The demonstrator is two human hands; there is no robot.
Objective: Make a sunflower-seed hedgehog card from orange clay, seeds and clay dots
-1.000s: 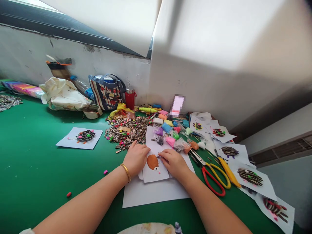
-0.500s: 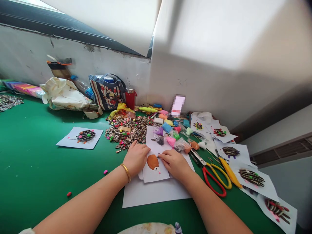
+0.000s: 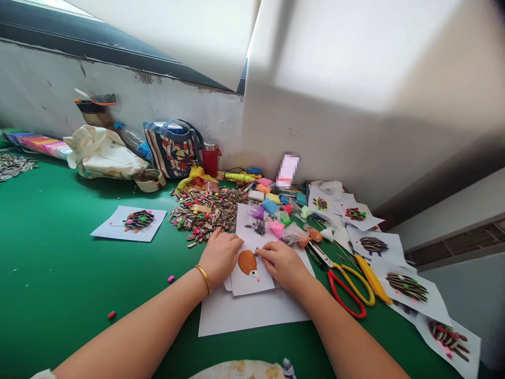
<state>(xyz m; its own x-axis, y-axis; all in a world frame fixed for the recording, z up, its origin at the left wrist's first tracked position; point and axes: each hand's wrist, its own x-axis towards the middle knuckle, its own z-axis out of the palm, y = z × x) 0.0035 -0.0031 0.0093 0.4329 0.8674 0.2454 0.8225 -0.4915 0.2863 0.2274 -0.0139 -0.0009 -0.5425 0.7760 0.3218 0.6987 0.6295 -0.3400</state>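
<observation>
A white paper card [image 3: 244, 287] lies in front of me, with a flat brown clay shape [image 3: 246, 262] on it. The shape's pointed white end carries a black dot and a small pink ball. My left hand [image 3: 221, 256] rests on the card's left edge, fingers stretched forward and holding nothing. At the brown shape's right edge, my right hand [image 3: 281, 261] pinches a small dark piece [image 3: 256, 252], too tiny to name for certain. Beyond the hands spreads a heap of striped sunflower seeds [image 3: 221, 208] mixed with coloured bits.
Bags of coloured clay [image 3: 276, 228] lie behind the card. Scissors [image 3: 349, 287] and a yellow utility knife [image 3: 373, 279] are at the right, beside several finished seed cards [image 3: 408, 271]. Another seed card [image 3: 148, 235] sits left. Bags [image 3: 173, 152] and a red bottle [image 3: 210, 160] line the wall.
</observation>
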